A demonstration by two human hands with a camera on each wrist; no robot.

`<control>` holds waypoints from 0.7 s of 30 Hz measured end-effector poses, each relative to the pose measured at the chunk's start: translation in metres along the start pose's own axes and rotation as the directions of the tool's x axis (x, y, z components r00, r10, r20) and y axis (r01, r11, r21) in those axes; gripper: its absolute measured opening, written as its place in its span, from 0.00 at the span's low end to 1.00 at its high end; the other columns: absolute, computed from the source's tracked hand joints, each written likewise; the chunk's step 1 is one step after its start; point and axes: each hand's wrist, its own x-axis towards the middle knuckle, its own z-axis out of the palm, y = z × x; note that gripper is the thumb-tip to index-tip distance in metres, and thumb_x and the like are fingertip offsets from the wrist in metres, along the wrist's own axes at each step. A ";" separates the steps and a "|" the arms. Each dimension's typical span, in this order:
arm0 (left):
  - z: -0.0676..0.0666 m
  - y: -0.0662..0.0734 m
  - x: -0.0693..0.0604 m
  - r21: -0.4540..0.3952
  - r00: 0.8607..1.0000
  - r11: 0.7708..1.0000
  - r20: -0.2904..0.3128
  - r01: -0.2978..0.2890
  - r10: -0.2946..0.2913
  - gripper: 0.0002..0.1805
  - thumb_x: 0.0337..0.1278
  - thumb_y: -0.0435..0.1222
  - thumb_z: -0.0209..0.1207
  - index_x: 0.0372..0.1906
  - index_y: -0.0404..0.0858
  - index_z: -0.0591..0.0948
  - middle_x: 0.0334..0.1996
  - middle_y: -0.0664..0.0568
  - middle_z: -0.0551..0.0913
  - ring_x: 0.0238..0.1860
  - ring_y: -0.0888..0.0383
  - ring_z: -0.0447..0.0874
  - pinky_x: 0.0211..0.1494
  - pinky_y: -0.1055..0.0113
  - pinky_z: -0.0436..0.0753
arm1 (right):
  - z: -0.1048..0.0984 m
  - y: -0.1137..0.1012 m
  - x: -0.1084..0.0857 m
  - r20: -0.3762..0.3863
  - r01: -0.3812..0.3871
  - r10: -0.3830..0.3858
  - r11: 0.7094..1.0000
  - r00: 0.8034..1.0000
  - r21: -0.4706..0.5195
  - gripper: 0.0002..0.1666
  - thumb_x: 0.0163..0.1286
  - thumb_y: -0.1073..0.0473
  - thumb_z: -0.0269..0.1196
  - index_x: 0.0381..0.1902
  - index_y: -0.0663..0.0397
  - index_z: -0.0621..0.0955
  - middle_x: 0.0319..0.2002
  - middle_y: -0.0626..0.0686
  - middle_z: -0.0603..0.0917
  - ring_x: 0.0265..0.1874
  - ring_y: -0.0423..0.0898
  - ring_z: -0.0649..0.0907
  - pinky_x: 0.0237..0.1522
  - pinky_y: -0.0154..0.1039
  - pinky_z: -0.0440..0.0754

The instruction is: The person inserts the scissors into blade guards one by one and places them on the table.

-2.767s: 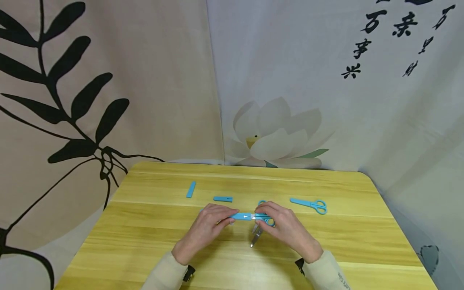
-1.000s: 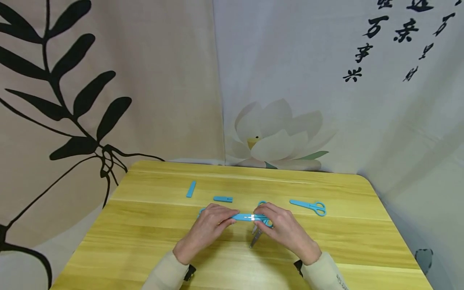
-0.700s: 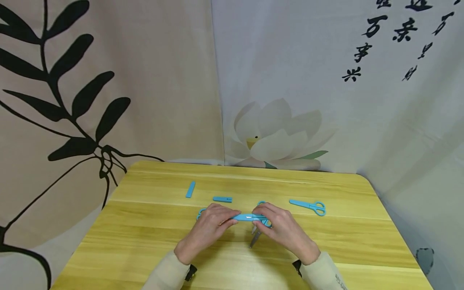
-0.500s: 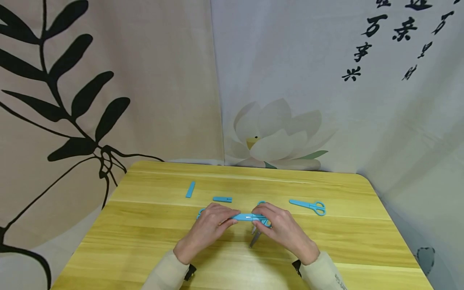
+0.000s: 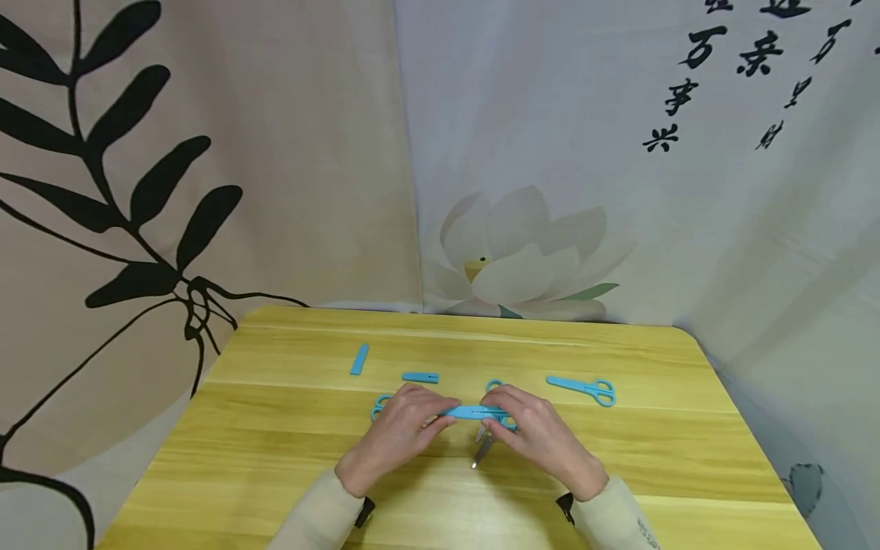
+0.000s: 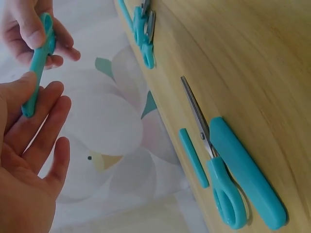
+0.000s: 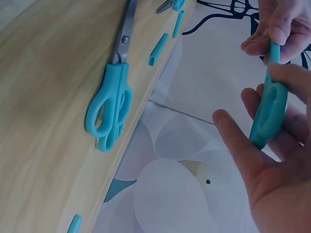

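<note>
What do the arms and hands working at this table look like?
They belong to a person: the left hand and right hand are bare, without gloves. The left sleeve and right sleeve are pale cream. A dark marking runs along the right one, too small to read. A small black piece shows at the left wrist, a second black piece at the right.

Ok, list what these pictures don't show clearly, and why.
All views: the blades of the held scissors, hidden by their cover.
Head view: most of the left scissors, hidden by the left hand.
Head view: part of the middle scissors, hidden by the right hand.
Right wrist view: the middle scissors' blade tips, cut off by the top edge.
Head view: the right sleeve print, too small to read.
</note>
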 end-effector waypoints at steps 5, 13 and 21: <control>0.001 0.002 0.001 -0.021 0.993 0.998 0.096 0.067 -0.064 0.21 0.62 0.39 0.72 0.59 0.39 0.86 0.52 0.54 0.89 0.52 0.57 0.88 0.61 0.54 0.81 | -0.003 0.004 -0.006 0.028 -0.047 0.047 0.999 0.998 -0.013 0.14 0.64 0.62 0.76 0.47 0.52 0.86 0.48 0.47 0.87 0.45 0.45 0.87 0.46 0.44 0.88; -0.003 -0.001 -0.009 -0.002 0.960 0.975 0.177 0.221 -0.217 0.40 0.62 0.51 0.71 0.74 0.39 0.73 0.71 0.46 0.75 0.70 0.46 0.73 0.72 0.39 0.69 | -0.017 0.023 -0.024 -0.054 -0.106 0.102 0.991 0.993 -0.087 0.18 0.59 0.63 0.78 0.47 0.56 0.87 0.52 0.55 0.88 0.58 0.60 0.84 0.56 0.59 0.83; -0.014 -0.013 -0.023 0.016 0.956 0.967 0.145 0.255 -0.254 0.38 0.65 0.52 0.67 0.73 0.37 0.73 0.73 0.44 0.72 0.75 0.43 0.66 0.77 0.37 0.58 | -0.040 0.045 -0.042 -0.102 -0.165 0.153 0.979 0.983 -0.121 0.15 0.59 0.65 0.77 0.44 0.56 0.88 0.52 0.55 0.87 0.55 0.60 0.84 0.52 0.60 0.84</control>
